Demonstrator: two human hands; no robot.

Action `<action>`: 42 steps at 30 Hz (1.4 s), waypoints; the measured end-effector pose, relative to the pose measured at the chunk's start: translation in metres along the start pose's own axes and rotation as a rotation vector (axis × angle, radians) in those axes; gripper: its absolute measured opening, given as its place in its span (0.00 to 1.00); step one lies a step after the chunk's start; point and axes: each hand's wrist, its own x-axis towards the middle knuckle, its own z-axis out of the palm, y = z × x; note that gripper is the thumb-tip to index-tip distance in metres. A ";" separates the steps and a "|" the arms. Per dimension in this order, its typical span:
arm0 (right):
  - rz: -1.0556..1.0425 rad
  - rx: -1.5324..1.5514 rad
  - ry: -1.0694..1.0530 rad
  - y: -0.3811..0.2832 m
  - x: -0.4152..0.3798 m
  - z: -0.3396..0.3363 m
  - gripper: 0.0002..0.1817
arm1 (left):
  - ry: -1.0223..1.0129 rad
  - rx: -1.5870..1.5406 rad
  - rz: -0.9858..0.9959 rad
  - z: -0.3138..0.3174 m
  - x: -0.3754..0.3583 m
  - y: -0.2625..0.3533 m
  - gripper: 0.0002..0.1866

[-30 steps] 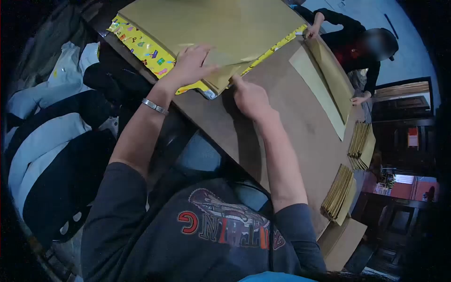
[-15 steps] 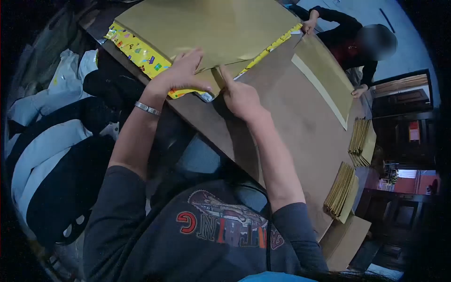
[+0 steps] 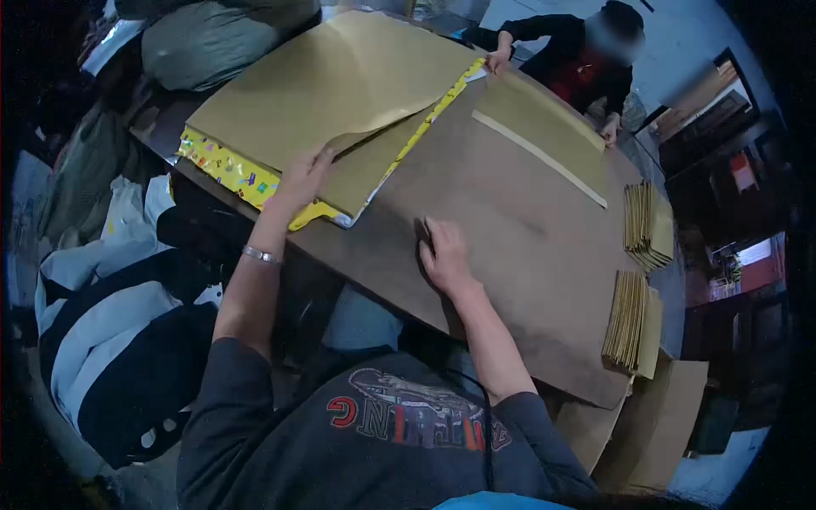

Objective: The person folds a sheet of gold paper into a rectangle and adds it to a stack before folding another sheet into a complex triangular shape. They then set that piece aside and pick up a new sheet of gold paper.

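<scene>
A stack of large brown paper sheets (image 3: pixel 280 85) lies at the far left of the table, over yellow patterned wrapping (image 3: pixel 225 166) that shows along two edges. My left hand (image 3: pixel 297 187) is closed at the near corner of the top sheet. That sheet's near edge is raised and curved, and a gap shows the brown paper (image 3: pixel 365 166) beneath it. My right hand (image 3: pixel 446 255) is just over the bare brown tabletop (image 3: pixel 501 272), to the right of the stack. Its fingers are stretched out with the thumb apart, holding nothing.
Across the table, a co-worker (image 3: pixel 578 64) has both hands on another brown sheet (image 3: pixel 544 119) with a pale strip along its edge. Two bundles of folded brown paper (image 3: pixel 625 319) stand at the right edge, above an open cardboard box (image 3: pixel 659 416). Black-and-white fabric (image 3: pixel 127 314) lies at left.
My right hand has moved away from the stack's corner, out over the tabletop. My left hand now has the top sheet's corner, and the sheet's edge has lifted. The view has shifted.
</scene>
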 end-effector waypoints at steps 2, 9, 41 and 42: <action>0.070 0.042 0.006 0.007 -0.006 -0.007 0.24 | 0.008 0.216 0.266 0.001 0.009 -0.011 0.12; 0.518 0.511 0.127 0.059 0.022 -0.026 0.21 | -0.161 0.461 0.487 0.016 -0.011 0.047 0.13; 1.073 0.823 0.007 0.126 0.025 -0.049 0.13 | 0.058 0.257 -0.665 -0.108 0.059 -0.087 0.26; 1.091 0.775 0.045 0.120 0.025 -0.051 0.14 | 0.084 0.181 -0.649 -0.106 0.058 -0.087 0.24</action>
